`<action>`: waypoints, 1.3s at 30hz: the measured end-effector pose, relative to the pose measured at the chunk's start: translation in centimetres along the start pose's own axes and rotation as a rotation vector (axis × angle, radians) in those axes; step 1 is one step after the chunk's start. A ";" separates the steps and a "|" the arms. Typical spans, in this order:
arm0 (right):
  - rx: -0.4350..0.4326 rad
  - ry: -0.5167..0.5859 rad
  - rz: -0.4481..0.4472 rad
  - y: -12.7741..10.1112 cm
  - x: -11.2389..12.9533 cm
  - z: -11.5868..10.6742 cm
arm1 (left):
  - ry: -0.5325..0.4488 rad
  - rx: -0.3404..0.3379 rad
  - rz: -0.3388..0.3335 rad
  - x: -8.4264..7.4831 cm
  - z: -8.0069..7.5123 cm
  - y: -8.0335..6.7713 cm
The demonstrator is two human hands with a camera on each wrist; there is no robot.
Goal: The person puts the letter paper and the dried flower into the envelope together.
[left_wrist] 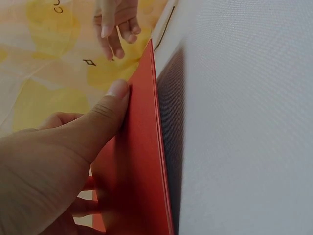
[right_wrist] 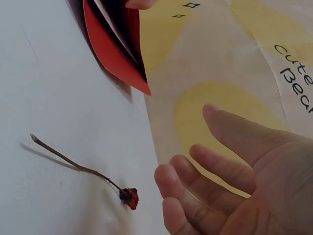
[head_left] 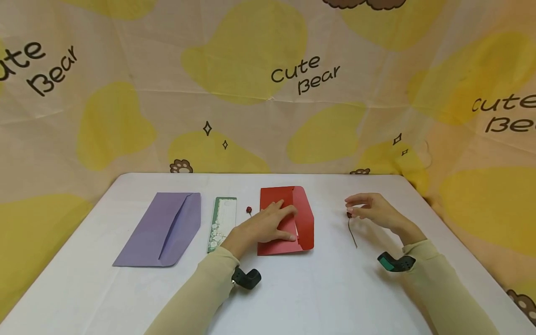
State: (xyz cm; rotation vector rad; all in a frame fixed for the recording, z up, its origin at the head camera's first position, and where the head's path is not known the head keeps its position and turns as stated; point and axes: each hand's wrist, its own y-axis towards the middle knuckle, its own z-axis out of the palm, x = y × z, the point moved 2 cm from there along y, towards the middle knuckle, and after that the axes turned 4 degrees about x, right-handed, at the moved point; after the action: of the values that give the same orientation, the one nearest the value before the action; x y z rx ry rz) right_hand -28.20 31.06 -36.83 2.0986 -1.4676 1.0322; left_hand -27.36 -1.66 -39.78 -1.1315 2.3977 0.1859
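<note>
My left hand [head_left: 268,223] rests on a red envelope [head_left: 303,218], its fingers and thumb spread over the front. The envelope's flap is open to the right, and a sliver of something pale shows in the opening. In the left wrist view the thumb lies against the red paper [left_wrist: 142,147]. On the right, a small dried red rose [right_wrist: 129,198] with a thin brown stem [right_wrist: 80,167] lies on the table. Just above its bloom hovers my right hand [head_left: 372,211]; its fingers are loosely bent and hold nothing in the right wrist view.
A purple envelope [head_left: 157,232] with its flap unfolded lies at the left of the white table [head_left: 318,298]. Beside it is a green-bordered white card [head_left: 226,211] with a floral print. Another dried rose [head_left: 249,210] lies between card and red envelope, partly behind the left arm.
</note>
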 end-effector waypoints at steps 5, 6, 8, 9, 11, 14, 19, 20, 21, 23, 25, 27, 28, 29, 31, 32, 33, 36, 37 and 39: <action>0.050 0.030 -0.002 -0.2 -0.3 -0.2 | 0.000 0.001 -0.002 0.0 0.0 0.0; 0.062 0.034 0.000 -0.3 -0.3 -0.2 | 0.000 0.002 -0.002 0.0 0.0 0.0; 0.086 0.039 0.023 -0.3 -0.4 -0.2 | -0.001 0.003 -0.003 0.0 0.0 0.0; 0.097 0.038 0.037 -0.3 -0.5 -0.2 | -0.001 0.004 -0.003 0.0 0.0 0.0; 0.117 0.033 0.067 -0.3 -0.6 -0.2 | 0.001 0.005 -0.004 0.0 0.0 0.0; 0.135 0.023 0.092 -0.3 -0.5 -0.1 | 0.003 0.005 -0.006 -0.1 0.0 0.0; 0.144 0.014 0.113 -0.4 -0.6 -0.1 | -0.002 0.007 -0.009 -0.1 0.0 0.0; 0.146 0.008 0.119 -0.5 -0.7 -0.1 | -0.003 0.008 -0.010 -0.1 -0.1 0.0; 0.145 0.007 0.132 -0.4 -0.9 0.0 | -0.004 0.010 -0.010 -0.1 -0.1 0.0; 0.142 -0.001 0.154 -0.4 -1.1 0.1 | -0.004 0.011 -0.009 -0.1 -0.1 0.0; 0.139 -0.011 0.163 -0.3 -1.3 0.3 | -0.004 0.011 -0.009 -0.1 -0.1 0.0; 0.132 -0.009 0.178 -0.1 -1.4 0.4 | -0.003 0.011 -0.008 0.0 -0.1 0.0; 0.130 -0.009 0.176 -0.1 -1.4 0.4 | -0.001 0.009 -0.007 0.0 -0.1 0.0; 0.126 -0.011 0.181 -0.1 -1.4 0.5 | 0.000 0.008 -0.007 0.0 -0.1 0.0; 0.124 -0.018 0.187 -0.2 -1.4 0.6 | 0.001 0.010 -0.010 0.1 -0.1 0.0; 0.122 -0.024 0.192 -0.2 -1.4 0.6 | 0.001 0.011 -0.011 0.1 -0.1 0.0; 0.118 -0.030 0.199 -0.3 -1.4 0.7 | 0.000 0.011 -0.013 0.1 -0.1 0.0; 0.110 -0.054 0.200 -0.4 -1.3 0.9 | -0.005 0.014 -0.017 0.1 -0.1 0.0; 0.102 -0.056 0.205 -0.3 -1.3 1.0 | -0.005 0.013 -0.017 0.1 -0.1 0.0; 0.090 -0.060 0.209 -0.3 -1.3 1.1 | -0.006 0.012 -0.018 0.0 -0.1 0.0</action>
State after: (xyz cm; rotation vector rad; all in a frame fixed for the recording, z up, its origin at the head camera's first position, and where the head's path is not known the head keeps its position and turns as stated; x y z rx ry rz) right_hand -27.82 31.28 -38.52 2.0875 -1.7294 1.1384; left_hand -27.41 -1.74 -39.70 -1.1446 2.3796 0.1691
